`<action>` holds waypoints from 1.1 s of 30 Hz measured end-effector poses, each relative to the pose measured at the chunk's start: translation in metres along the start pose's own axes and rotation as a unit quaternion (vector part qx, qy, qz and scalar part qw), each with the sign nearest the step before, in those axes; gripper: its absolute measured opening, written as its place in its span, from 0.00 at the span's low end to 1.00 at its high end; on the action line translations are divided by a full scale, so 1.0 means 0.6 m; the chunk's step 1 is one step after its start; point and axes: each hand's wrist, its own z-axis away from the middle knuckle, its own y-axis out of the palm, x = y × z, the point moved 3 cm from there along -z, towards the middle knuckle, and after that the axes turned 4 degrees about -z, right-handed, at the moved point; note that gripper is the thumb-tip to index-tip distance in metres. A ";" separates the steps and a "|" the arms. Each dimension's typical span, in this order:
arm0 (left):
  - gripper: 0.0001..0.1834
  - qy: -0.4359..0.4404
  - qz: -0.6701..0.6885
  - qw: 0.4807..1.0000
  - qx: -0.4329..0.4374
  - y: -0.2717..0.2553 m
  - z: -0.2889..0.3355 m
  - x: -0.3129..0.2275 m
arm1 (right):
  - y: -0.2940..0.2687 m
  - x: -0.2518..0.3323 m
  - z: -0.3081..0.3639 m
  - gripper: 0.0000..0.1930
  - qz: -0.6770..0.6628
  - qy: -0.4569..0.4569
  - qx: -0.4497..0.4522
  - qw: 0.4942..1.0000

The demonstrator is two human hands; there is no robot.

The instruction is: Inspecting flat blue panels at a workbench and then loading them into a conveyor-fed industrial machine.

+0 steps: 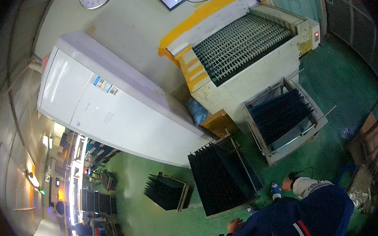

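My left hand (234,225) hangs low beside the near corner of a metal rack (246,162) packed with dark thin panels (222,181). Its fingers look loosely apart, with nothing seen in them. Over the green floor is my right hand (287,184), just beyond a white cuff and a black wrist-worn device with a thin cord. It is small in view, and its fingers are too unclear to read. A second rack of dark panels (281,115) stands on a pale wheeled base (322,124) ahead of that hand. Neither hand appears to touch a rack.
A roller conveyor machine (247,98) lies beyond the racks, beside a tall white air conditioner (128,109). Another panel rack (185,197) stands on the green floor (140,222). Wrapped stacks (361,187) line the right side. People work near bright lights at lower left.
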 end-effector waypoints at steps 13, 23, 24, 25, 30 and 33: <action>0.16 0.186 -0.483 0.848 0.113 0.040 -0.015 0.043 | -0.023 0.069 0.061 0.18 -0.153 0.065 -0.183 0.969; 0.15 0.226 -0.535 0.794 0.180 0.094 0.015 -0.003 | 0.105 0.091 0.246 0.18 -0.240 0.172 -0.226 0.928; 0.14 0.248 -0.548 0.775 0.193 0.119 0.003 -0.008 | 0.170 0.059 0.289 0.18 -0.253 0.198 -0.231 0.918; 0.14 0.266 -0.558 0.759 0.203 0.136 -0.003 -0.005 | 0.241 0.043 0.336 0.18 -0.264 0.220 -0.231 0.910; 0.13 0.126 -0.089 0.974 0.168 0.100 -0.022 -0.088 | 0.376 -0.055 0.371 0.19 -0.219 0.223 -0.101 0.944; 0.13 0.057 -0.043 0.994 0.087 0.081 0.000 -0.124 | 0.394 -0.120 0.341 0.19 -0.164 0.173 -0.024 0.971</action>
